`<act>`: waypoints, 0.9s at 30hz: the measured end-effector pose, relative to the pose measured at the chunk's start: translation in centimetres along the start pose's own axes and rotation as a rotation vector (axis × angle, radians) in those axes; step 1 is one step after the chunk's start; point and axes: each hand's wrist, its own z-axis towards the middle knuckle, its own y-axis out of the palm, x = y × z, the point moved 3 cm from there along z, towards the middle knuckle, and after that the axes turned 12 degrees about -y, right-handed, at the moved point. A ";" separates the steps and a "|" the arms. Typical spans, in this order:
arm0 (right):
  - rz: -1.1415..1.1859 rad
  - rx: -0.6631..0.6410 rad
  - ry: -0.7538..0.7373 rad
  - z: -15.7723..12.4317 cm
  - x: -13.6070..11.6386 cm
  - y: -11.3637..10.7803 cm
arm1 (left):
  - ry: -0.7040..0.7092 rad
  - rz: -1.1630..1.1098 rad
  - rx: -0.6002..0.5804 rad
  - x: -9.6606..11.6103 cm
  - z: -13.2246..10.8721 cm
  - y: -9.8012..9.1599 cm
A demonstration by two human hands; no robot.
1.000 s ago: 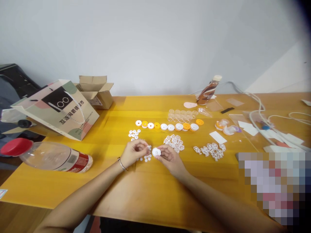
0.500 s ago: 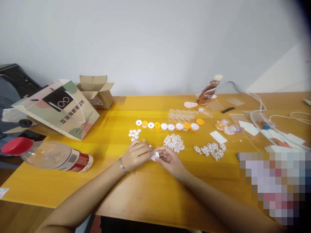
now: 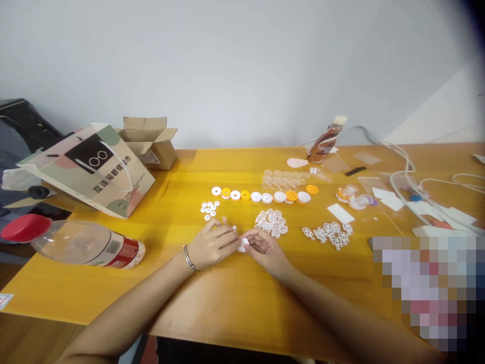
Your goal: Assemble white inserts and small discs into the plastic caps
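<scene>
Right hand [image 3: 269, 253] pinching, a white disc [image 3: 242, 246] is being steadied; uneven pressure from left hand [image 3: 213, 245], grip unclear, could cause slipping.

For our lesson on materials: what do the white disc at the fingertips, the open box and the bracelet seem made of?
The white disc: probably plastic, judging by its smooth, plain white surface. The open box: cardboard, matte brown with creased flaps. The bracelet: likely metal, given its silvery gleam.
</scene>
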 end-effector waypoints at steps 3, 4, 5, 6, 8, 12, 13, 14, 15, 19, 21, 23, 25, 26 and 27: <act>0.007 -0.003 0.007 0.0 0.1 0.0 | 0.031 0.026 -0.041 0.1 0.1 0.0; 0.007 -0.007 0.009 0.0 0.1 0.0 | 0.037 0.027 -0.047 0.1 0.1 -0.1; 0.005 -0.010 0.011 0.0 0.1 0.0 | 0.038 0.026 -0.049 0.1 0.1 -0.1; 0.003 -0.009 0.010 0.0 0.2 0.0 | 0.038 0.024 -0.050 0.1 0.1 -0.1; -0.005 -0.002 0.007 -0.1 0.3 0.0 | 0.036 0.023 -0.050 0.1 0.0 -0.1; -0.015 0.010 0.001 0.0 0.3 -0.1 | 0.036 0.032 -0.047 0.0 0.0 -0.2; -0.015 0.012 0.002 0.0 0.3 -0.1 | 0.037 0.037 -0.045 0.0 0.1 -0.2; -0.015 0.013 0.003 0.0 0.2 -0.1 | 0.038 0.043 -0.044 0.0 0.1 -0.3; -0.015 0.015 0.004 0.0 0.2 -0.1 | 0.040 0.050 -0.045 0.0 0.1 -0.3; -0.006 0.018 0.007 0.1 0.0 -0.1 | 0.059 0.082 -0.050 0.1 0.1 -0.3; 0.003 0.018 0.010 0.1 0.1 -0.1 | 0.070 0.093 -0.053 0.1 0.1 -0.3; 0.004 0.021 0.013 0.1 0.2 -0.2 | 0.074 0.101 -0.059 0.2 0.0 -0.3; 0.003 0.031 0.014 0.1 0.3 -0.3 | 0.074 0.105 -0.064 0.2 0.0 -0.2; 0.005 0.036 0.015 0.1 0.3 -0.3 | 0.072 0.105 -0.068 0.2 0.1 -0.2; 0.008 0.040 0.015 0.1 0.2 -0.4 | 0.067 0.101 -0.071 0.2 0.1 -0.1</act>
